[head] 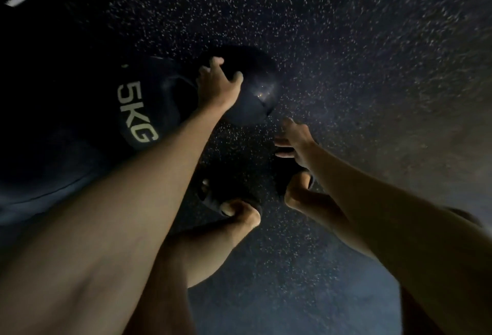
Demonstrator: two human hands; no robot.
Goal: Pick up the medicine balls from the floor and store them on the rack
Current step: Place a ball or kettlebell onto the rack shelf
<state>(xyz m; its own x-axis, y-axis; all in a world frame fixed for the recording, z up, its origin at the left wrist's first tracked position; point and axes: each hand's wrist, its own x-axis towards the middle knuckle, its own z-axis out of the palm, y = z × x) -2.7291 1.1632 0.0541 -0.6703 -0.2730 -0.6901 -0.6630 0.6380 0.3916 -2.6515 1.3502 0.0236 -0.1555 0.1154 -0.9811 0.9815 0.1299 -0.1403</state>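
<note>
Speckled dark rubber floor [372, 41] fills nearly everything ahead of you, dim and grainy, with your two bare feet planted at about 6 o'clock of the scene's centre. A small dark medicine ball [253, 94] sits on that floor just above centre, and your left hand [217, 86] is already on it: the fingers [213, 64] are spread wide and draped over its upper left face, thumb out toward the ball's crown, resting on it more than closing round it, so you have contact but not yet a hold that would lift. Your right hand [294, 138] hangs at roughly 4 o'clock of the ball, near it but apart, palm turned inward, its fingers loosely parted and holding nothing. The relation that counts: the ball lies up and to the left of that free hand, toward 10 o'clock from it, and its right and lower flank is bare. A round thing offers no long axis to line up with, so I judge you want the right hand brought across to that open flank, opposite the left, to squeeze it between both palms. A larger ball marked 5KG [138, 113] lies at 9 o'clock, touching or nearly touching the small one in the gloom; I cannot tell which. No rack shows anywhere in view.
</note>
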